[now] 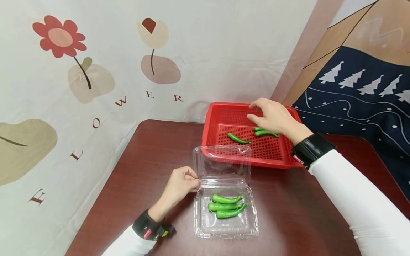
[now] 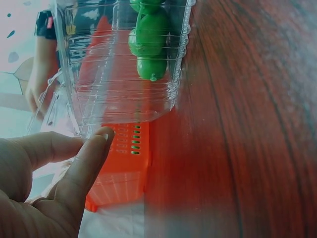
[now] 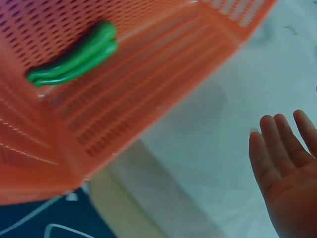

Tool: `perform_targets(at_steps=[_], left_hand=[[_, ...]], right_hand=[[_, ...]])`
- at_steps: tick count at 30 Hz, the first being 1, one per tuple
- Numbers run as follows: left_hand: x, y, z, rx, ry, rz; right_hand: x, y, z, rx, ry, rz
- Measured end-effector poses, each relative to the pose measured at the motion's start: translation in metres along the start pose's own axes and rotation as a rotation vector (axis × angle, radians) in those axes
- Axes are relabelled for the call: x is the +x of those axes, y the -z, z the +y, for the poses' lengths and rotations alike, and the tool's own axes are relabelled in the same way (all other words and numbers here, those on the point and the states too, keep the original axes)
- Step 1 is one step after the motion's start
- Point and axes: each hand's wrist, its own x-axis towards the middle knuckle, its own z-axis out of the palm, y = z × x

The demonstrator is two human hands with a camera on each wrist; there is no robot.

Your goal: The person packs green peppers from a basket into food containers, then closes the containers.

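Observation:
A clear plastic clamshell box [image 1: 200, 227] stands on the table with its lid [image 1: 221, 167] raised, three green peppers [image 1: 227, 207] lying side by side in its base. At the hinge's left end, my left hand [image 1: 180, 183] pinches the box edge between thumb and index finger; the left wrist view shows the fingertips [image 2: 105, 134] at the corner. My right hand [image 1: 273, 115] hovers over the red basket [image 1: 208, 124], fingers apart and holding nothing. In the basket are a single green pepper [image 1: 238, 138] and a pair of green peppers [image 1: 264, 133] below the right hand.
The basket stands behind the box on the dark red-brown table [image 1: 153, 153], and the raised lid overlaps its front rim in the head view. A white printed cloth [image 1: 105, 42] hangs behind the table, and a navy patterned cloth [image 1: 352, 106] hangs at right.

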Motion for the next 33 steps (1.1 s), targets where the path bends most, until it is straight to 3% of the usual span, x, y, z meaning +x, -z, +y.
perform_targets(at_steps=[3, 10, 21, 26, 33], left_hand=[[0.0, 0.0, 0.001, 0.0, -0.002, 0.003], [0.002, 0.0, 0.003, -0.005, 0.001, 0.007], [0.002, -0.001, -0.003, -0.02, 0.014, -0.006], [0.002, -0.001, -0.002, -0.014, 0.003, 0.001], [0.001, 0.0, -0.002, -0.01, -0.012, -0.002]], right_hand=[[0.01, -0.005, 0.013, -0.034, -0.026, -0.043], [0.027, -0.02, 0.035, -0.103, -0.109, -0.237], [0.026, -0.045, 0.052, -0.081, -0.225, -0.505], [0.027, -0.061, 0.071, -0.117, -0.234, -0.531], [0.021, -0.071, 0.071, -0.2, -0.197, -0.495]])
